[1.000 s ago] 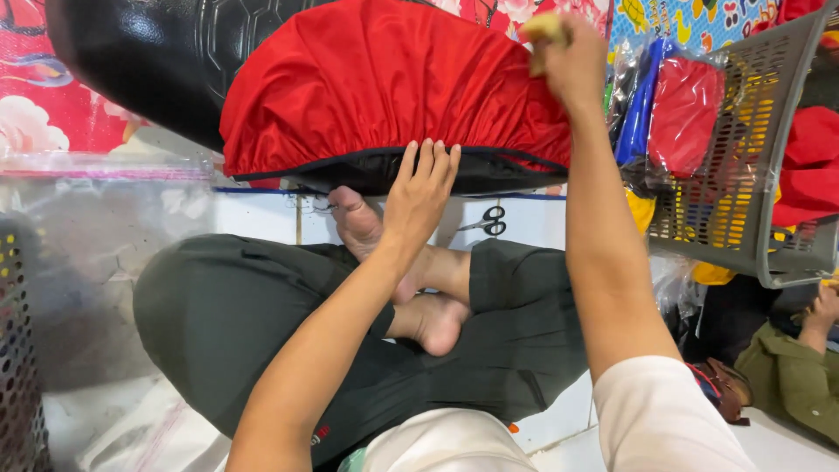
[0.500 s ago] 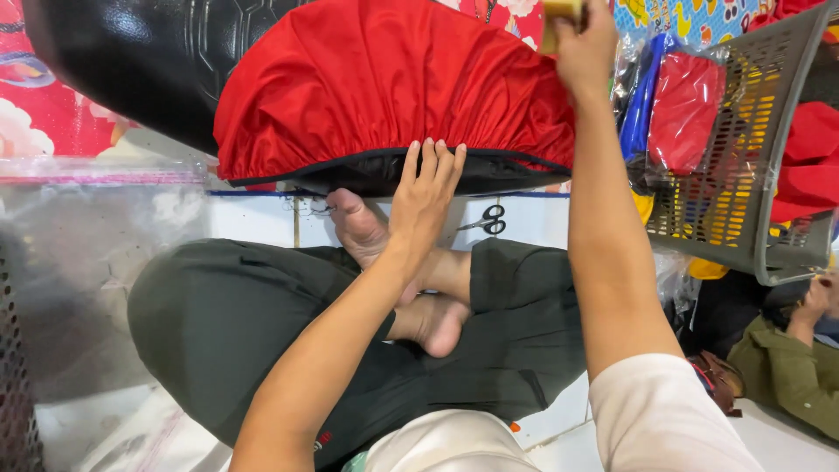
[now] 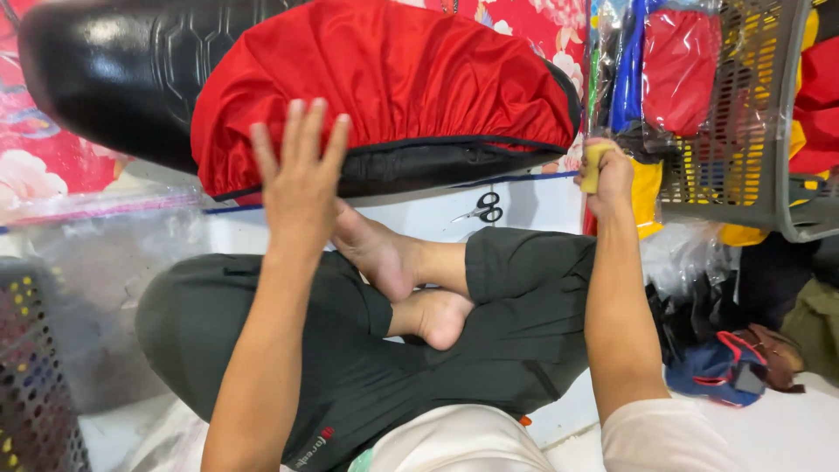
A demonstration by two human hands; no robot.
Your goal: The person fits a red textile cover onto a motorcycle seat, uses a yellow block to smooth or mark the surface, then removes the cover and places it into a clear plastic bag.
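Hands apart: left hand (image 3: 301, 179) flat on red cover (image 3: 384, 87) over black seat (image 3: 105, 70); right hand (image 3: 607, 170) grips yellow block (image 3: 594, 166); cover's elastic edge may slip off w/o firmer hold.

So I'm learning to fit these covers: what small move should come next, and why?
Probably slide the left hand along the red cover toward its bunched hem: the black seat shows bare at the left end, and the right hand, gripping a small yellow object, sits by the other end.
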